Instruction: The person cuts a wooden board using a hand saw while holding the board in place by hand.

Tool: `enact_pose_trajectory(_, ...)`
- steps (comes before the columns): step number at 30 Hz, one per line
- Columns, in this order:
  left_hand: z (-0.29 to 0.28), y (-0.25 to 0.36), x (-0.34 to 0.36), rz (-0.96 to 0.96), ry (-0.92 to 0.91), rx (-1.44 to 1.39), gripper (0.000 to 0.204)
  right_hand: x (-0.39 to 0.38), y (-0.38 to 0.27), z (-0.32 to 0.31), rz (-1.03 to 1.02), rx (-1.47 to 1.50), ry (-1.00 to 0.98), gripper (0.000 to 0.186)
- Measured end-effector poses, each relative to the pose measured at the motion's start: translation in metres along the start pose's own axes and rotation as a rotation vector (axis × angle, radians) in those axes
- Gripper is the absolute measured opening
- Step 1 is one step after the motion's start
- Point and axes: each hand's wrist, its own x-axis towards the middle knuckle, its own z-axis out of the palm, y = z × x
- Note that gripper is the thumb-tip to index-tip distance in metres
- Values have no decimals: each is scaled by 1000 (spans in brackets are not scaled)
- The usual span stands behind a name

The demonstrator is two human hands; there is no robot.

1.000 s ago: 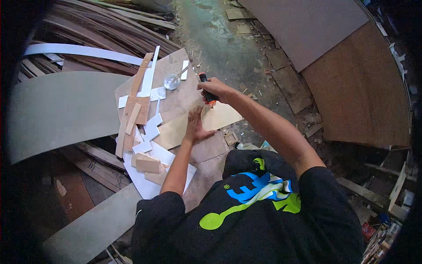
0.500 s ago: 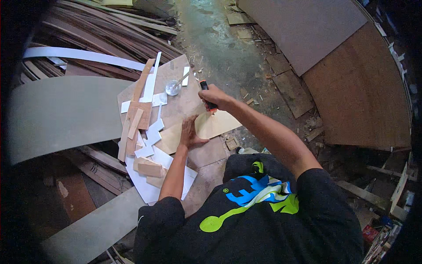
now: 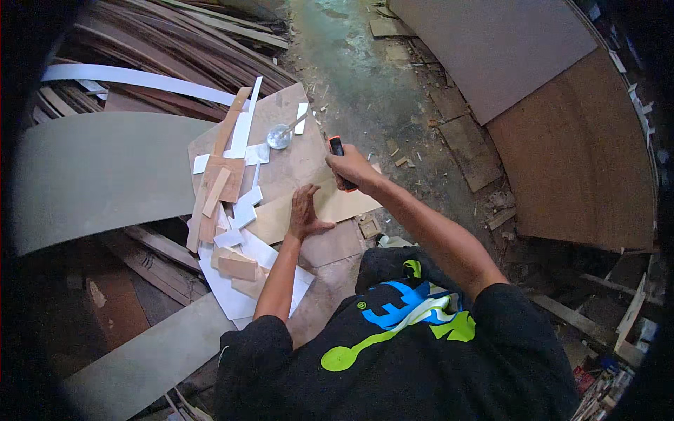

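Observation:
My right hand (image 3: 351, 167) grips a black-and-orange hand tool (image 3: 336, 146), probably a cutter, over the right part of a pale thin wooden board (image 3: 274, 221); its working tip is hidden or too small to make out. My left hand (image 3: 307, 214) lies on that board with fingers and thumb spread, holding nothing. Both are on a worn plywood work board (image 3: 330, 249). Left of them lie white offcuts (image 3: 247, 207), brown wood strips (image 3: 217, 189) and small wood blocks (image 3: 236, 268). A round glass or metal pot (image 3: 279, 138) with a stick in it stands beyond my left hand.
Long stacked strips (image 3: 168, 35) and a grey curved sheet (image 3: 98, 168) lie at the left. A littered concrete floor (image 3: 337, 70) runs past the board's far side. Large brown sheets (image 3: 569, 154) stand at the right, with loose scrap wood (image 3: 576, 312) below them.
Compared with a second ago, my right hand and the tool have moved down and to the right along the pale board. My left hand has shifted slightly left.

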Motion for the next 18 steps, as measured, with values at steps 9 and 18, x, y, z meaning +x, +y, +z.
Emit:
enact_pose_trajectory(9, 4, -10, 2, -57, -105, -43, 115, 13, -8, 2, 60, 3, -21, 16)
enact_pose_trajectory(18, 32, -13, 19, -200, 83, 9, 58, 65, -31, 7, 319, 202, -128, 21)
